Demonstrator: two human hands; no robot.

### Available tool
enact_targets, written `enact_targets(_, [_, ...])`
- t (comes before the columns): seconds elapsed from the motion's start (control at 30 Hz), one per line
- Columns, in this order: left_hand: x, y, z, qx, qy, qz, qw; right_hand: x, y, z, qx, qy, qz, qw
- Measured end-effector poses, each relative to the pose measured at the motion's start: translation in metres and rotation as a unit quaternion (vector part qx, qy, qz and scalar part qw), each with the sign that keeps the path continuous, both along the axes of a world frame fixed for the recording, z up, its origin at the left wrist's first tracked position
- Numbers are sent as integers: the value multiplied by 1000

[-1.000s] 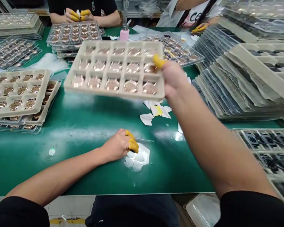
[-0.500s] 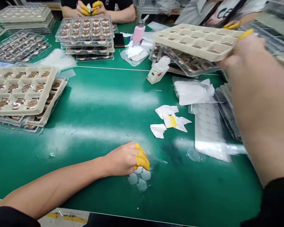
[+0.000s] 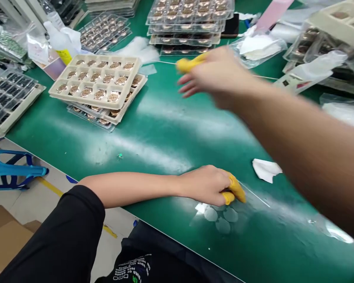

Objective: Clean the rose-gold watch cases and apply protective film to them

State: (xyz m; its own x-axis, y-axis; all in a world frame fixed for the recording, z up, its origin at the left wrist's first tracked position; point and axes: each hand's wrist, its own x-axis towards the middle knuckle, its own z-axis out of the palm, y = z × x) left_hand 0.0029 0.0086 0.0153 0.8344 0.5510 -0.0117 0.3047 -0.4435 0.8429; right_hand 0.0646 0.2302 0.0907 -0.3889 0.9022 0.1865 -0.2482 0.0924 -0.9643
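The left hand (image 3: 205,185) lies on the green mat (image 3: 153,133), its yellow finger cots (image 3: 233,189) pressed together against a clear film sheet (image 3: 253,198) with round translucent discs (image 3: 222,225); any pinch cannot be confirmed. The motion-blurred right hand (image 3: 216,74) is spread above the mat.

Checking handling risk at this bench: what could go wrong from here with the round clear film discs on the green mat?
The left hand, in yellow finger cots, sits against the loose round clear film discs on the green mat, and might drag them. The blurred right hand hovers close to the stacked clear trays of copper discs and could knock them.
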Motion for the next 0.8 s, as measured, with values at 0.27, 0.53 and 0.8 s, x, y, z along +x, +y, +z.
enact_targets(0.27, [-2,-3,-4,8,-9,58,998,-220,-40,-24,-141,19,43,989])
enact_targets(0.53, [0,1,-9,23,-39,5,999,-104,-65,-14,-88,-64,-24,994])
enact_targets(0.8, [1,-1,-11,175,-25,-109,978,82,-157,-26,-183,-52,-166,968])
